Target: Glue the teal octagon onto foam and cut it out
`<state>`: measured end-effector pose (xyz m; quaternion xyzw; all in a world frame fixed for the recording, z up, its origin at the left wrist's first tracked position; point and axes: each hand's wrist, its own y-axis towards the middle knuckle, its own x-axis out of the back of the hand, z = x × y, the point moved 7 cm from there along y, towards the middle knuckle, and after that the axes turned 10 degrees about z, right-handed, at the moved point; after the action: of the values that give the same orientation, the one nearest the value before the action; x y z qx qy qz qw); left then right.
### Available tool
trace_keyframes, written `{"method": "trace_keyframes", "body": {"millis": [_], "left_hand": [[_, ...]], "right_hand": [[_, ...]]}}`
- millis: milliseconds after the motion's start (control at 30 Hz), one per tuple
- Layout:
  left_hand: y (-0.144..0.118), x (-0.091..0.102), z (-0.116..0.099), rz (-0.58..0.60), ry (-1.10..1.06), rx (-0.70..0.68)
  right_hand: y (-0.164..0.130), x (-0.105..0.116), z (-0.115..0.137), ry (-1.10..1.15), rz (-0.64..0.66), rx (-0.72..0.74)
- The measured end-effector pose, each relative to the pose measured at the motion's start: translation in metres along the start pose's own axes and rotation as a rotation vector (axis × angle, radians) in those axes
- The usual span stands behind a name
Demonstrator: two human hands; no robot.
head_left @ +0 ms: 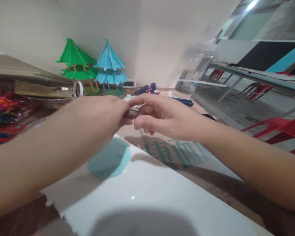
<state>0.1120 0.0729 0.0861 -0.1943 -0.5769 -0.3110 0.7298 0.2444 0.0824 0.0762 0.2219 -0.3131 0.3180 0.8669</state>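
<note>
My left hand (100, 113) is closed, its fingers bent down around something small and greyish that I cannot make out. Touching or nearly touching it from the right is my right hand (159, 113), loosely curved, with a gap between thumb and forefinger and nothing plain to see inside. Both hands hover above the far edge of a white sheet (147, 193). On this sheet lies a light blue many-sided piece (110, 159), partly covered by my left forearm. Beyond the hands stand a green two-tiered pavilion model (76, 60) and a blue one (109, 62).
A blue glue gun (146, 88) with a red light lies at the back, near dark blue pens (184, 101). A white ring (78, 88) and colourful bundles (5, 111) are at left. Green-lettered cardboard (177, 152) sits under the sheet. Red chairs (280, 127) stand right.
</note>
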Motion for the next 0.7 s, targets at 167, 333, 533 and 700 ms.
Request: {"method": "trace_keyframes", "body": {"millis": [167,333,533,700], "left_hand": [[0.026,0.004,-0.029,-0.004,0.235,-0.013],[0.019,-0.024,-0.046,-0.076,0.202,-0.088],[-0.006,-0.065,-0.099,-0.037,0.056,-0.178],[-0.003,-0.077,-0.102,0.066,0.067,-0.178]], "right_hand": [[0.010,0.002,-0.021,0.077,-0.004,-0.076],[0.008,0.008,-0.055,0.032,0.001,-0.194],[0.005,0.010,-0.072,-0.242,-0.103,-0.202],[0.000,-0.013,-0.067,-0.295,0.081,-0.172]]}}
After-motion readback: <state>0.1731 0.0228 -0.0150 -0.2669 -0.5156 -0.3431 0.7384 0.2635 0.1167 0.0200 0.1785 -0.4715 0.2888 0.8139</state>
